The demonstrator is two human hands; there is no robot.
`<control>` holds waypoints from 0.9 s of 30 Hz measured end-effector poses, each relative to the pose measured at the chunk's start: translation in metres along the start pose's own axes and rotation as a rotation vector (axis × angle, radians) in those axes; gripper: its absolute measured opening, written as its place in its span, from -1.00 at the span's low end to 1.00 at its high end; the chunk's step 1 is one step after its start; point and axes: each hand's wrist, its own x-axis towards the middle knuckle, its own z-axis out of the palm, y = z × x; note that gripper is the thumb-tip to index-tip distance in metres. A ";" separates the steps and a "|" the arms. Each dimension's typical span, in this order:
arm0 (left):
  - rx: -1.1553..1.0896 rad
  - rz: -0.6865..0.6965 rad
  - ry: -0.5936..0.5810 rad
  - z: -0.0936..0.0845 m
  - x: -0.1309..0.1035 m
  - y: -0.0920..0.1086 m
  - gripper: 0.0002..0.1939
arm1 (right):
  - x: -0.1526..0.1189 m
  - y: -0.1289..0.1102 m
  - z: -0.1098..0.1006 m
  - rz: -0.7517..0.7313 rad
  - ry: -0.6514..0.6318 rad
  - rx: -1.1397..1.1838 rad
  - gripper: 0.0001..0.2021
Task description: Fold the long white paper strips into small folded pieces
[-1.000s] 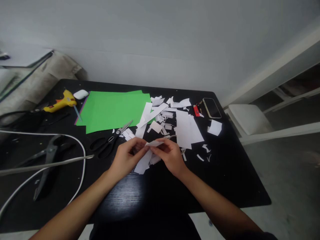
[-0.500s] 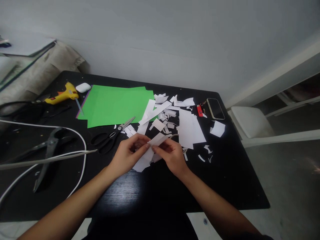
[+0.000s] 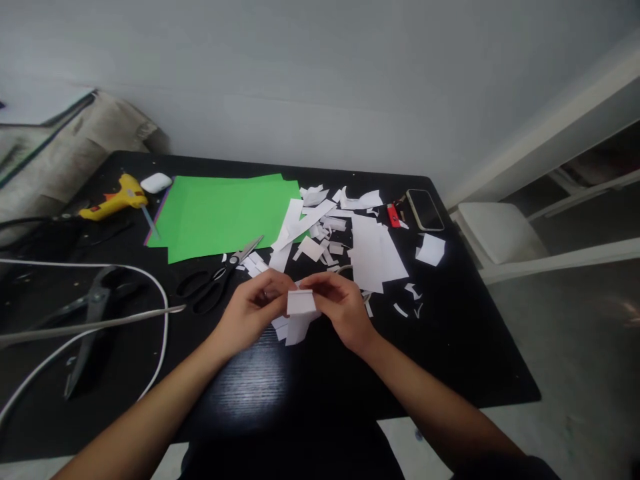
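Observation:
Between both hands is a small folded piece of white paper (image 3: 301,303), its flat face turned toward me. My left hand (image 3: 254,310) pinches its left edge with thumb and fingers. On the other side, my right hand (image 3: 343,308) is closed on the right edge, its fingers partly behind the paper. More white paper shows just below, and I cannot tell if it is one piece with the folded part. Black-handled scissors (image 3: 220,275) lie to the left of my left hand. Beyond the hands spread white paper scraps (image 3: 325,233) and larger white sheets (image 3: 373,257).
Green sheets (image 3: 225,213) lie at the back of the black table (image 3: 440,360). A yellow glue gun (image 3: 117,200), a white case (image 3: 156,183), large dark shears (image 3: 95,320) and a looping white cable (image 3: 165,300) occupy the left. A red lighter (image 3: 393,215) and a phone (image 3: 425,210) are at the right.
The white paper has turned in my hands, from a slanted strip to a small folded shape with its face toward me. The view has shifted slightly; the things on the table look unmoved.

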 end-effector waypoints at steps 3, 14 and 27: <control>-0.013 0.003 0.020 0.000 0.001 0.002 -0.94 | 0.000 0.001 0.001 0.009 0.009 0.056 -0.84; 0.009 -0.006 0.097 -0.005 0.001 0.003 -0.96 | 0.001 -0.004 0.002 -0.024 -0.019 0.027 -0.90; 0.261 0.138 0.190 -0.004 -0.004 -0.001 -0.95 | 0.001 -0.003 0.003 0.076 -0.043 0.112 -0.75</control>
